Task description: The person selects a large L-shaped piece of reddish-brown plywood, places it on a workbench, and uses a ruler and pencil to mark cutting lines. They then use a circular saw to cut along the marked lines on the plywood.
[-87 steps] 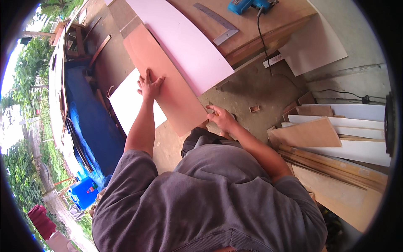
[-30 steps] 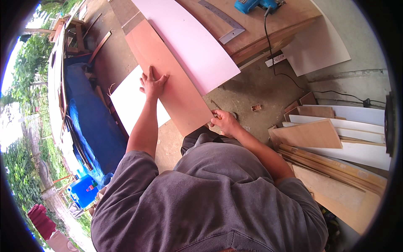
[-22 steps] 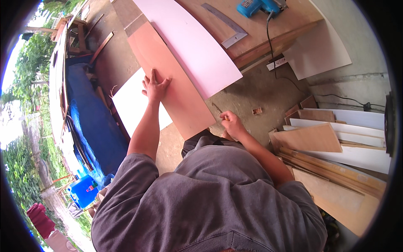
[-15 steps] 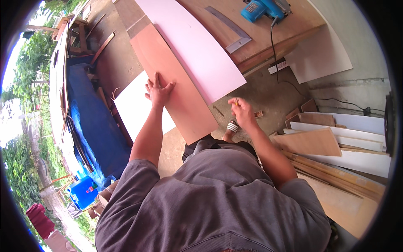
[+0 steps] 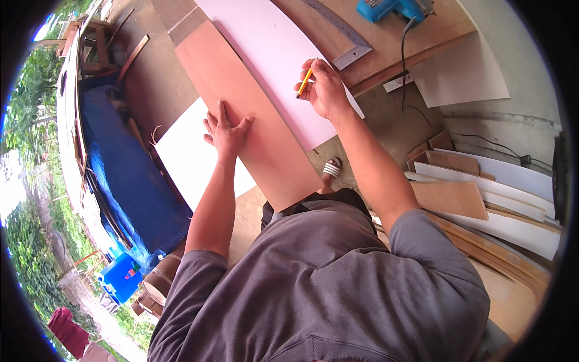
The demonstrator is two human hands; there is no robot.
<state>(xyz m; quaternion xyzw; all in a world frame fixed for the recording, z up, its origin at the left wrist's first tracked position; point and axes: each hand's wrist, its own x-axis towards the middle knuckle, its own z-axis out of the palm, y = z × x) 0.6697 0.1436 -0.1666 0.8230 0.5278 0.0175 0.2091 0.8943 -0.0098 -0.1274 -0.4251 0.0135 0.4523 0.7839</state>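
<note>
My left hand (image 5: pixel 227 133) lies with its fingers spread on a long reddish-brown wooden board (image 5: pixel 265 145), over the board's left edge. The near end of that board reaches close to my waist. Under and beside it on the right is a long white panel (image 5: pixel 271 60) with a pinkish tint. Above this panel my right hand (image 5: pixel 324 90) is raised, its fingers closed round a yellow pencil (image 5: pixel 305 82). A second white panel (image 5: pixel 202 151) shows beneath my left forearm.
At the upper right a wooden worktop (image 5: pixel 386 54) carries a metal square (image 5: pixel 344 39) and a blue corded power tool (image 5: pixel 389 11). Cut boards (image 5: pixel 452 199) are stacked at the right by the wall. A blue tarp (image 5: pixel 129 169) covers something at the left, near a blue box (image 5: pixel 120 277).
My right hand has risen from beside the board's near end, moving up over the white panel with the pencil. My left hand stays on the brown board. The view has shifted slightly.
</note>
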